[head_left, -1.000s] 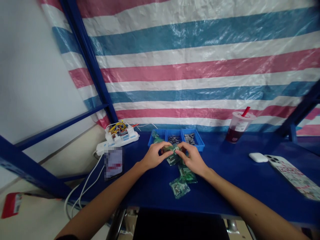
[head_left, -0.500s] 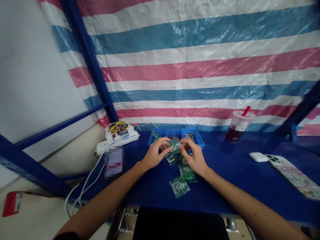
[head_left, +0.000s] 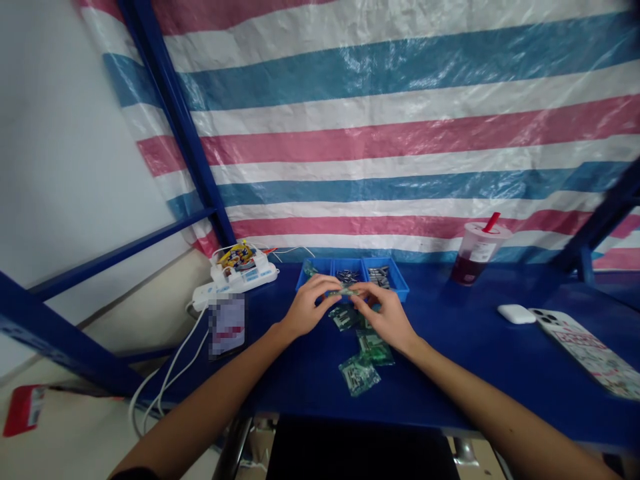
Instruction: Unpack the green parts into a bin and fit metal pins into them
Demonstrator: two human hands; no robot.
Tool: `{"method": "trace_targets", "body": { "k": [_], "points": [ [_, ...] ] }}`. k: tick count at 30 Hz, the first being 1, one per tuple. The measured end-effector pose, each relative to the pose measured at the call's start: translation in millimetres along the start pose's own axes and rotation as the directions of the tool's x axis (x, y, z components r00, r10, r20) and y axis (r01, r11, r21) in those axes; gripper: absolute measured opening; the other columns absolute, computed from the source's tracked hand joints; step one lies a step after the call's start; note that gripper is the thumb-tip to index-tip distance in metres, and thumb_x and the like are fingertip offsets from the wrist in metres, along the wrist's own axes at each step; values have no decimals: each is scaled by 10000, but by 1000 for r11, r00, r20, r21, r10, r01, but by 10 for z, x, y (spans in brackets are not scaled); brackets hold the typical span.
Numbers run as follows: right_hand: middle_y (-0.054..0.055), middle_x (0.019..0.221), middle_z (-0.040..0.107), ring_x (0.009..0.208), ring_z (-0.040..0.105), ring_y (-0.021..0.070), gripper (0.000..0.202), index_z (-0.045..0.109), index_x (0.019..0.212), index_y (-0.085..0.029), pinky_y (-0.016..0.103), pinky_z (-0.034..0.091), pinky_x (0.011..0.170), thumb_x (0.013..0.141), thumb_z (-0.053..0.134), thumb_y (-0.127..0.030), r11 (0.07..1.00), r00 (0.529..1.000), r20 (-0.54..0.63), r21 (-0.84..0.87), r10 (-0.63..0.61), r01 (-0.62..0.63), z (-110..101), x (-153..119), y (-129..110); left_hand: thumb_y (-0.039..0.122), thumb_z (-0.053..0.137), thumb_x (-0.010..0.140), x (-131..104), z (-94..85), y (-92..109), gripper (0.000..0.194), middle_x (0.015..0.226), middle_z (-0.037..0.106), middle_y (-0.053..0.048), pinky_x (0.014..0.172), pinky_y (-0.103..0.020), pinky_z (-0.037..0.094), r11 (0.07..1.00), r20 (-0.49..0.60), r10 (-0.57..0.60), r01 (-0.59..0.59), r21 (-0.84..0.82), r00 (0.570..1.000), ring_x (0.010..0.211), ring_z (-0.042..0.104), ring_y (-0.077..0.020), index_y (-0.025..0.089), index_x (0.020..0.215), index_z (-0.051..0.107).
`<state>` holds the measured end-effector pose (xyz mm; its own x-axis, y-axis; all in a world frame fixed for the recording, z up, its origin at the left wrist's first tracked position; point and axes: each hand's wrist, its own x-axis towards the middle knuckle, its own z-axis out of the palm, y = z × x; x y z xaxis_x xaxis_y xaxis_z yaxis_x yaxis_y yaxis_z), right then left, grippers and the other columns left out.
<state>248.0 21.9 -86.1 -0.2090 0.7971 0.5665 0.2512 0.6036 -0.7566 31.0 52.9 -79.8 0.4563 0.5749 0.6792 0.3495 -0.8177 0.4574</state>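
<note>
Between my left hand (head_left: pixel 311 303) and my right hand (head_left: pixel 383 309) is a small green-tinted plastic bag (head_left: pixel 345 292), pinched at both ends and seen nearly edge-on. What is inside it cannot be made out now. Just beyond my hands stands a blue three-part tray (head_left: pixel 400 283). Its left compartment holds green plastic (head_left: pixel 310 268); the middle one has dark metal pieces (head_left: pixel 348 275) and the right one has metal screws or pins (head_left: pixel 379 276). Below my hands lie several filled bags, among them one bag (head_left: pixel 359 375) nearest me and another bag (head_left: pixel 343 318) close to my fingers.
On the left sits a white power strip (head_left: pixel 245 279) with cables, beside a blurred-out phone (head_left: pixel 227 325). To the right are a lidded cup (head_left: pixel 477 253) with a red straw, a white earbud case (head_left: pixel 517 314) and a phone in a patterned case (head_left: pixel 590 350). Striped sheeting (head_left: pixel 375 140) hangs behind the blue table (head_left: pixel 440 373).
The bag in my hands has tilted from facing me to almost edge-on. My fingers have drawn closer together around it. The other bags lie where they were.
</note>
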Motion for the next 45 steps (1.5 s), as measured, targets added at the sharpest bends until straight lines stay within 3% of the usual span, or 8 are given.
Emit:
{"method": "trace_targets", "body": {
  "k": [5,11,17,21,25,28,34,45],
  "points": [
    [-13,723,557,630,510,142,256,619,809,-206,271,402,587,984,589,-389,997,999,-30,-82,-17,14,12,10,31,367,585,1002,-11,-14,21,288,760,711,-16,741,-280,483,989,54,-146,146,-7,988,726,644,-155,180,803,677],
    [-23,732,564,630,530,143,165,603,898,-211,265,416,588,953,638,-362,999,997,76,-45,-18,21,14,12,84,419,561,1009,-33,-6,8,389,655,667,14,661,-254,435,985,124,-173,174,5,977,629,603,-129,173,712,614],
    [-7,780,608,658,569,152,99,595,956,-217,265,434,601,969,586,-314,995,999,44,-103,-10,14,28,11,123,406,635,964,-14,12,-65,215,848,681,-30,753,-288,474,981,-104,-107,122,149,989,783,619,-172,198,937,686],
    [0,833,628,674,578,152,107,570,1070,-219,271,437,632,969,543,-242,960,996,65,-269,-64,79,12,-7,135,381,600,981,4,-93,-261,201,873,665,-33,793,-310,480,942,-302,-192,262,210,934,826,613,-188,202,927,673],
    [27,908,638,807,604,178,94,600,1007,-215,291,463,716,975,519,-181,890,968,208,-401,-141,216,1,-19,98,372,549,996,9,-222,-520,243,909,662,-53,891,-377,476,877,-367,-243,365,313,898,914,592,-228,197,887,677],
    [59,1020,655,980,612,216,77,623,1033,-207,353,491,877,980,568,-207,856,918,353,-404,-179,322,5,-21,76,381,566,981,-17,-244,-672,241,1100,638,-84,1035,-463,422,839,-343,-263,389,381,902,1074,559,-267,205,920,719],
    [108,1260,630,1208,585,264,313,631,1223,-218,454,461,1049,928,704,-290,831,839,514,-377,-180,409,33,-38,141,391,549,994,-54,-186,-717,299,1265,571,-101,1085,-490,393,815,-305,-280,393,426,910,1186,514,-285,248,1215,691],
    [93,1215,671,1120,652,231,287,620,1266,-200,356,521,963,980,608,-213,860,823,562,-378,-81,343,31,-53,149,384,510,1024,-19,-153,-488,286,1203,728,-18,1161,-536,234,832,-28,-263,241,499,964,1192,575,-257,284,983,775]
  ]
}}
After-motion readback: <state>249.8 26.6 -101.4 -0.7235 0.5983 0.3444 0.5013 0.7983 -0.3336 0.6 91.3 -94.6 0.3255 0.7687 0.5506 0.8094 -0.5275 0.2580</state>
